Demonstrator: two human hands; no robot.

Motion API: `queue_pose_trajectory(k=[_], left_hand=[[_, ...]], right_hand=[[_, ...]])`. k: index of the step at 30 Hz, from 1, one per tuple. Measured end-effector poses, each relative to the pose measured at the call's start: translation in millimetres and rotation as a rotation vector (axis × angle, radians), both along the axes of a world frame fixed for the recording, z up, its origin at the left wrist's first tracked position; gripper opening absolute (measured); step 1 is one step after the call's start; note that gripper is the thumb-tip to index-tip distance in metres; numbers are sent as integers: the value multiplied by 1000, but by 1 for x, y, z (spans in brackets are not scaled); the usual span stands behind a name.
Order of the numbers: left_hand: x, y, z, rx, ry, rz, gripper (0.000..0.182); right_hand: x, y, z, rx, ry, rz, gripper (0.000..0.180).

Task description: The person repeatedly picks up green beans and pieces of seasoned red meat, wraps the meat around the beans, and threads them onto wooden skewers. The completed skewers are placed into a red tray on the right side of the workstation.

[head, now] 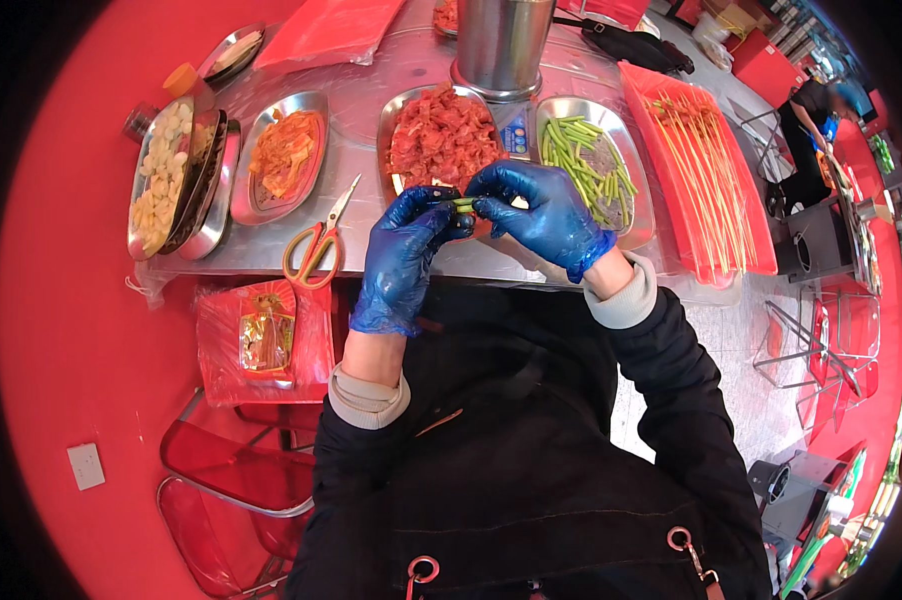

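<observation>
In front of the meat plate, my left hand (406,255), in a blue plastic glove, pinches short green stem pieces (463,201). My right hand (544,214), gloved alike, has its fingertips closed at their right end. Just beyond both hands, an oval metal plate (385,135) carries a heap of red marinated meat pieces (443,135). To the right stands another oval plate (634,161) with cut green stems (582,161), probably garlic scapes. Farther right, a red tray (755,247) holds bamboo skewers (706,187), some with meat at their far ends.
Scissors (319,247) lie at the table's front edge. Leftward are a plate of kimchi-like cabbage (289,154) and stacked plates topped with pale garlic-like cloves (162,176). A tall metal container (499,49) stands behind the meat. A person (811,127) is at another table, far right.
</observation>
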State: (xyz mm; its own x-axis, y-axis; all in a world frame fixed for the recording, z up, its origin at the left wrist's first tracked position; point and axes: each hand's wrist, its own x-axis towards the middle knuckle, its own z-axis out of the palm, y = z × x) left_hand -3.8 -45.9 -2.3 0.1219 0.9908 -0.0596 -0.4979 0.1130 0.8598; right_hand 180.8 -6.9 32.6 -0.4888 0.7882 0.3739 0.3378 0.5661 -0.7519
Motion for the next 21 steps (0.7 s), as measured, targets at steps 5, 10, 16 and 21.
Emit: queue_pose_trajectory(k=[5, 10, 16, 21], left_hand=[[-6, 1, -2, 148, 264, 139, 18], [-16, 6, -2, 182, 217, 250, 17], [-30, 4, 0, 181, 273, 324, 16], [-34, 5, -4, 178, 261, 344, 16]], right_hand=[[-6, 14, 3, -508, 130, 145, 12], [-6, 75, 6, -96, -332, -106, 19], [-22, 122, -6, 307, -662, -319, 23], [-35, 133, -28, 592, -758, -278, 21]])
